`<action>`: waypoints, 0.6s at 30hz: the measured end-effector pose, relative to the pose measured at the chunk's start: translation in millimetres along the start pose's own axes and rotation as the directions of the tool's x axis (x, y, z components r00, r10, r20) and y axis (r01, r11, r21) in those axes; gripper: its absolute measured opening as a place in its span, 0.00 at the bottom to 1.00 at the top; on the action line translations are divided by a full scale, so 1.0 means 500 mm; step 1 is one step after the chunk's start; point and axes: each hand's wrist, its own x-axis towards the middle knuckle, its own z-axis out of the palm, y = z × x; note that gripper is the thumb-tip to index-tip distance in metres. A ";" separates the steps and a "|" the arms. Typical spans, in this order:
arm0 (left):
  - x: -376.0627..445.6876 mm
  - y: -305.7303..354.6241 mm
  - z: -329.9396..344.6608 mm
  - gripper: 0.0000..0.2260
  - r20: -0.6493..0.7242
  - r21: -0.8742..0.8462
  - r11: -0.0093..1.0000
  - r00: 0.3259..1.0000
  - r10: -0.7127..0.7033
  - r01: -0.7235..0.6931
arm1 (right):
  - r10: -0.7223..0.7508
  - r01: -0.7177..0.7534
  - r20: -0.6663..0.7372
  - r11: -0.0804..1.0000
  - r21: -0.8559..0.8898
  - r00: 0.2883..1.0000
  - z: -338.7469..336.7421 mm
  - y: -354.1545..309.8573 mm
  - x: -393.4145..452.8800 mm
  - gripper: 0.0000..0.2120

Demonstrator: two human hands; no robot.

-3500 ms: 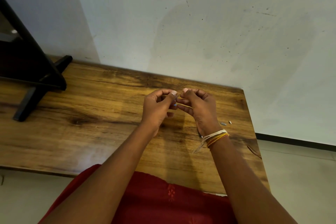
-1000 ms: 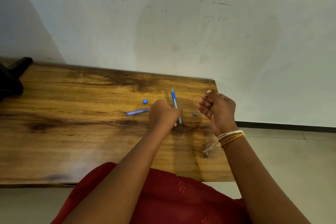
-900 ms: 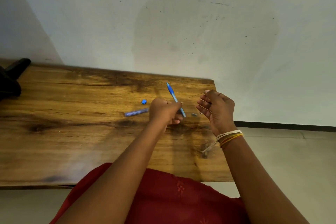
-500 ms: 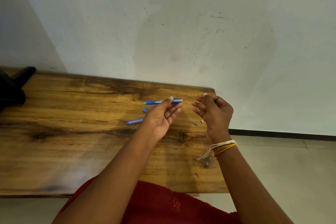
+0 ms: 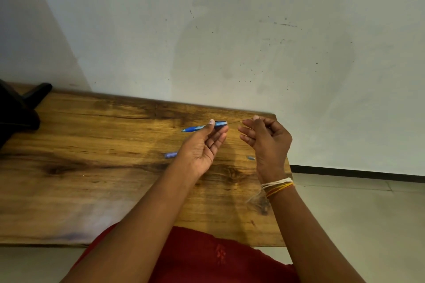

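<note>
My left hand (image 5: 202, 145) holds a blue pen barrel (image 5: 197, 127) level between thumb and fingers above the wooden table (image 5: 92, 167). The barrel's open end points right. My right hand (image 5: 268, 140) pinches a thin refill (image 5: 236, 122) between thumb and forefinger. The refill's tip meets the barrel's open end. A second bluish pen piece (image 5: 170, 154) lies on the table, partly hidden by my left hand.
A small grey pen part (image 5: 251, 158) lies on the table by my right wrist. A black stand foot (image 5: 20, 108) sits at the table's far left. The wall runs right behind the table. The table's right edge is just beyond my right hand.
My left hand picked the blue barrel off the table, turned it level and raised it. The right hand brought the refill's tip to the barrel's end.
</note>
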 end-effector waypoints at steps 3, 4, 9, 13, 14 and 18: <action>-0.001 0.000 0.000 0.05 -0.004 -0.002 1.000 1.000 -0.001 0.001 | -0.003 0.003 -0.002 1.000 0.000 1.000 0.001 0.000 -0.001 0.05; -0.001 0.000 0.000 0.05 -0.004 -0.003 1.000 1.000 -0.001 0.001 | -0.003 0.003 -0.005 1.000 0.001 1.000 0.000 0.000 -0.001 0.05; 0.001 0.000 -0.002 0.05 -0.011 0.000 1.000 1.000 -0.002 0.002 | -0.016 0.016 -0.012 1.000 0.017 1.000 -0.001 0.001 0.000 0.04; 0.004 0.000 -0.004 0.06 -0.015 -0.001 1.000 1.000 -0.001 0.001 | -0.023 0.023 -0.002 1.000 0.002 1.000 0.000 0.003 0.000 0.05; 0.004 -0.001 -0.004 0.06 -0.016 -0.004 1.000 1.000 -0.003 0.003 | -0.023 0.023 -0.002 1.000 -0.003 1.000 0.001 0.004 0.001 0.05; 0.003 -0.002 -0.006 0.06 -0.016 -0.015 1.000 1.000 -0.011 0.011 | -0.007 0.007 -0.014 1.000 -0.008 1.000 -0.001 0.007 0.002 0.08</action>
